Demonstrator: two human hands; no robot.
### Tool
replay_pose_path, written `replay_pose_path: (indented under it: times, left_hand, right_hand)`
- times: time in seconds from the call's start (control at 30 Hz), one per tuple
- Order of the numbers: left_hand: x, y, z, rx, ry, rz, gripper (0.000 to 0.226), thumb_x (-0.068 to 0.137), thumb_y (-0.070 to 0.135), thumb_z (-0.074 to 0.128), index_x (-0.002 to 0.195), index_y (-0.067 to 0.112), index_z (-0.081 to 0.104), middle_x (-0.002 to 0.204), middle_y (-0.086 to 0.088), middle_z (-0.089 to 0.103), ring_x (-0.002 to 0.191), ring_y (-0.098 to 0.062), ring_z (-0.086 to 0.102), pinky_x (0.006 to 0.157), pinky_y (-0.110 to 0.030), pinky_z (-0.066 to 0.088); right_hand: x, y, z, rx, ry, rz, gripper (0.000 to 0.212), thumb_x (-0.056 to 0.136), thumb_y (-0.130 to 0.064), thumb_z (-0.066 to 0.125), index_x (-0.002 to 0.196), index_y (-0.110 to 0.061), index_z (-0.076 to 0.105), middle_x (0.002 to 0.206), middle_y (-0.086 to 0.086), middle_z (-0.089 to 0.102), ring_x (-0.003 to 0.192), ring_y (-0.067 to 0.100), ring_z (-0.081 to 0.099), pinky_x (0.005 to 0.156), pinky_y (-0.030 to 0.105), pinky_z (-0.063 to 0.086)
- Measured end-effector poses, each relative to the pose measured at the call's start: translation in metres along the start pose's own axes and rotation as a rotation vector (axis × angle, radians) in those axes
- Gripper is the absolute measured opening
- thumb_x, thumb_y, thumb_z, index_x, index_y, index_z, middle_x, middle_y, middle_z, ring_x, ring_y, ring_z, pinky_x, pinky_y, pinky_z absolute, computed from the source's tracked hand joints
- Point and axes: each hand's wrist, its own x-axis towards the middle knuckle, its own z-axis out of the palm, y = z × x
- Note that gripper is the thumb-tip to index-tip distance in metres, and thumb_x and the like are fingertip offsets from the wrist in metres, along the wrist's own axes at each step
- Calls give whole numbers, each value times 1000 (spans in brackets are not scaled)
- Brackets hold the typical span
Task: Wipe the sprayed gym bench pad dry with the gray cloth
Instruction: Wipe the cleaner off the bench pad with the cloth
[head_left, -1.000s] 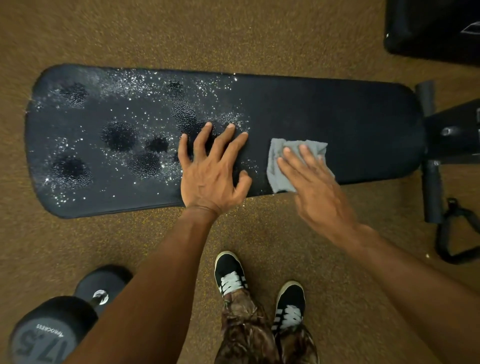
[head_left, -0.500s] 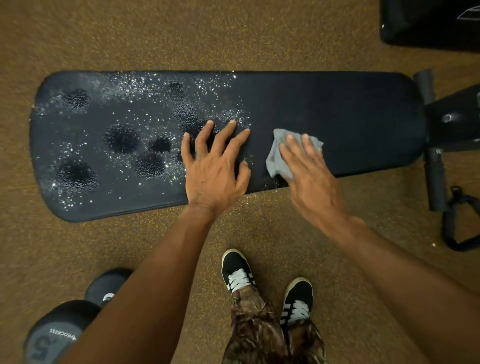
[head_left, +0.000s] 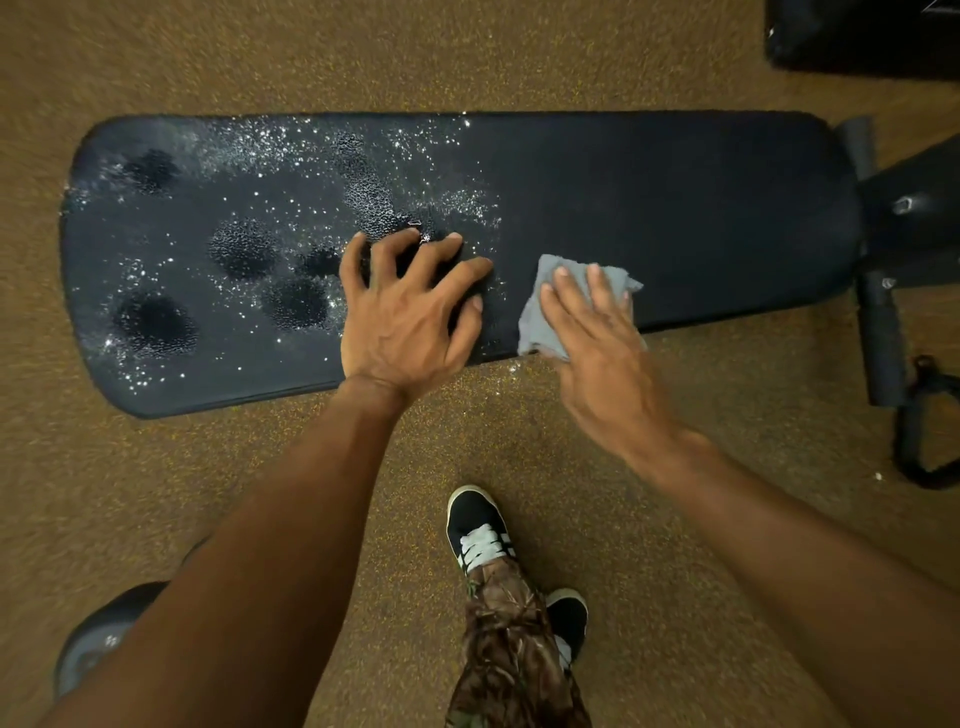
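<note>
The black bench pad (head_left: 675, 208) lies across the view. Its left half glistens with spray droplets and dark wet patches; its right half looks dull and dry. My left hand (head_left: 410, 317) rests on the pad near its front edge, fingers spread and arched, fingertips on the surface at the edge of the wet zone. Just right of it, my right hand (head_left: 597, 332) presses the gray cloth (head_left: 545, 317) flat against the pad's front edge with straight fingers. Part of the cloth is hidden under the palm.
Brown speckled gym flooring (head_left: 260, 493) surrounds the bench. The bench frame and a foam roller (head_left: 878, 332) sit at the right, with a black strap handle (head_left: 924, 441) below. A dumbbell (head_left: 98, 639) lies at bottom left. My feet (head_left: 480, 530) stand near the bench. Dark equipment (head_left: 862, 36) fills the top right.
The right hand with the cloth has slid slightly toward the pad's front edge. The left hand's fingers have arched up from flat, and the view has shifted a little.
</note>
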Motion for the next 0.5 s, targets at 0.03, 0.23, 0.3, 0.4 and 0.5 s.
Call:
replay_pose_path:
  times: [0.03,0.23,0.3,0.4,0.5]
  left_hand:
    - [0,0,0,0,5,1,39,98,51,42,130,37,58,139,4,58,130,-33,45,113,-60,24]
    - [-4,-1,1,-11,19,3,43,94,52,43,131,37,60,140,4,58,131,-32,45,113,-60,24]
    - [-4,-1,1,-12,18,-2,43,94,51,42,131,38,59,139,4,58,131,-32,45,113,-60,25]
    - [-4,-1,3,-16,22,-4,42,95,51,42,131,38,58,139,4,58,131,-32,45,112,-61,25]
    - [-5,-2,4,-10,43,2,42,95,51,43,131,38,58,138,4,58,131,-32,46,112,-60,26]
  right_hand:
    - [2,-12,3,16,15,5,64,96,-16,54,154,-10,28,162,10,23,151,31,8,120,52,4]
    - [-23,3,8,-54,-47,-176,69,89,-14,44,154,-10,23,163,10,20,152,32,10,121,54,10]
    - [-22,18,4,-72,-27,-113,69,90,-11,43,154,-13,19,163,9,17,152,33,9,121,54,10]
    - [-8,9,8,-35,31,14,67,96,-11,50,154,-12,18,164,9,16,152,33,6,122,56,10]
    - [-8,-17,22,-5,48,-47,68,93,-12,54,155,-9,24,164,11,19,152,34,7,121,59,12]
